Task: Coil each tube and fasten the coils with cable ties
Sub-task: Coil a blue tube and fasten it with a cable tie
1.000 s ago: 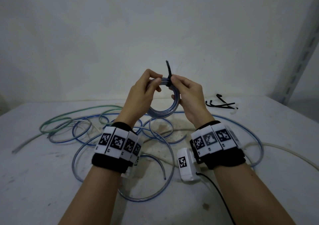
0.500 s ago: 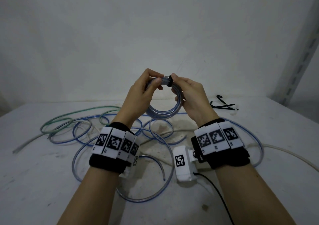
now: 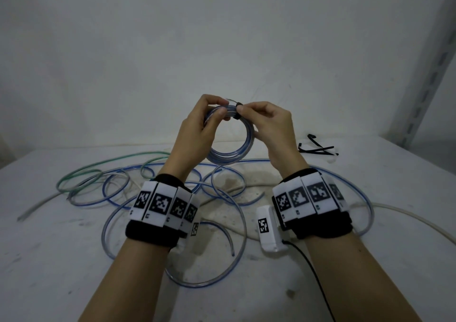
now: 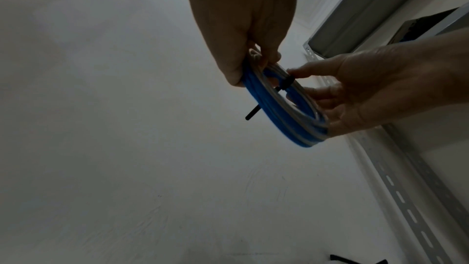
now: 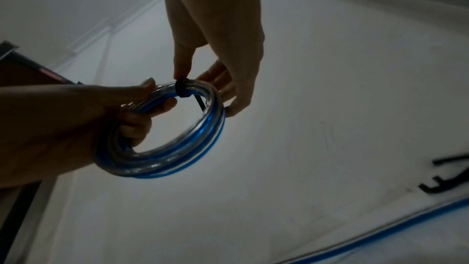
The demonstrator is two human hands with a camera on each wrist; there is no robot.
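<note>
Two bare forearms. Each wrist wears a black fabric band (image 3: 151,235) faced with white square-code marker tiles (image 3: 161,202). A white camera unit (image 3: 267,228) with a black cable (image 3: 318,279) hangs beside the right wrist.

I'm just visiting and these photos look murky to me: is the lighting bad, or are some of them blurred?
Head view: dim, even light, fairly sharp, with the shelf post bowed by the wide lens. Left wrist view: the left hand is a dark shape against the pale wall. Right wrist view: glare streaks on the tube coil, spare ties smeared.
</note>
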